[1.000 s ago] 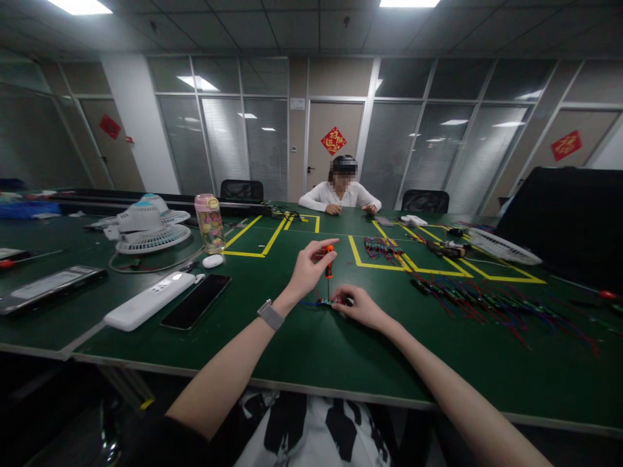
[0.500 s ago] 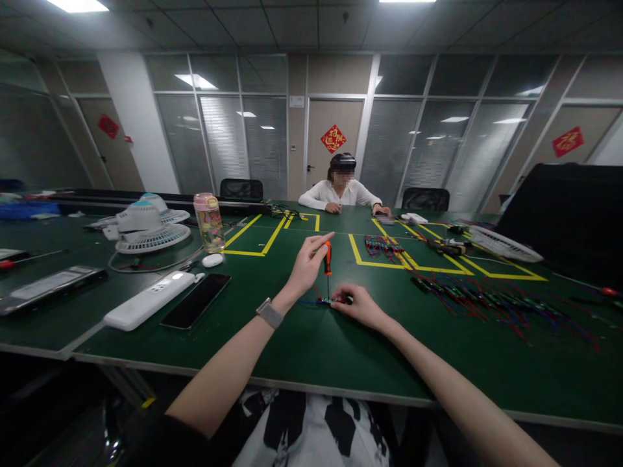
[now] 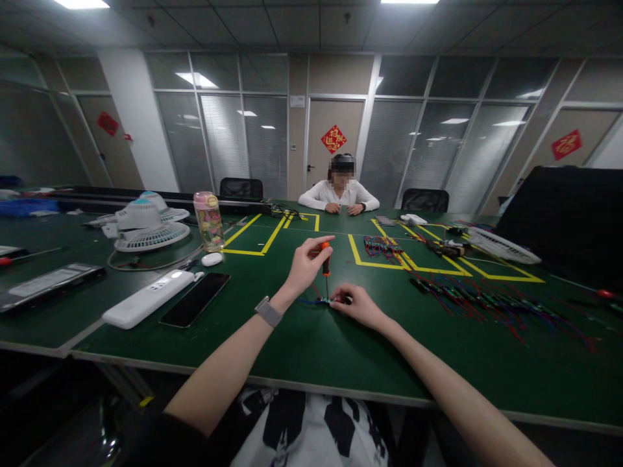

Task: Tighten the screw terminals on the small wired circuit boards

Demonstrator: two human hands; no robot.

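My left hand (image 3: 305, 264) pinches the orange handle of a small screwdriver (image 3: 326, 257), held upright with its tip on a small green circuit board (image 3: 327, 301) with red and blue wires. My right hand (image 3: 360, 304) presses on that board's right end against the green table (image 3: 311, 344), fingers closed on it. A watch sits on my left wrist.
To the left lie a black phone (image 3: 195, 299), a white power strip (image 3: 143, 298), a white mouse (image 3: 211, 259), a pink-lidded bottle (image 3: 207, 221) and white fans (image 3: 146, 227). Several wired boards (image 3: 487, 301) spread to the right. A person in white (image 3: 339, 193) sits across the table.
My left hand's fingers have shifted on the screwdriver handle, which stays upright on the board. The person opposite drew their hands together. My right hand has hardly moved.
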